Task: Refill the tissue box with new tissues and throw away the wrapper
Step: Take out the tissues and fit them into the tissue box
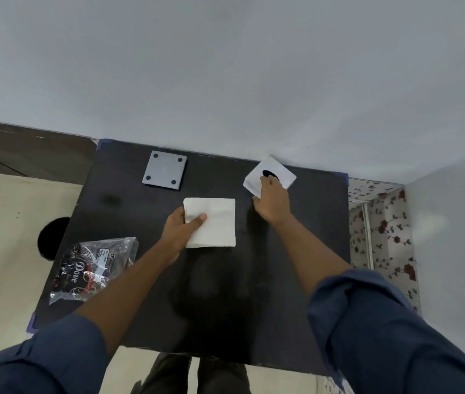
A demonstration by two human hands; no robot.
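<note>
A stack of white tissues (217, 221) lies at the middle of the black table (296, 251). My left hand (181, 228) grips its left edge, thumb on top. At the back right stands the white tissue box (281, 173), with a dark oval opening facing up. My right hand (272, 199) rests on the box's near side, fingers at the opening. The empty clear wrapper (94, 268), printed black and red with "Dove", lies crumpled at the table's left front.
A grey square plate (164, 170) with four dark dots lies at the back left of the table. A white wall runs behind the table. A dark round object (53, 237) sits on the cream floor to the left. Floral-patterned surface at right.
</note>
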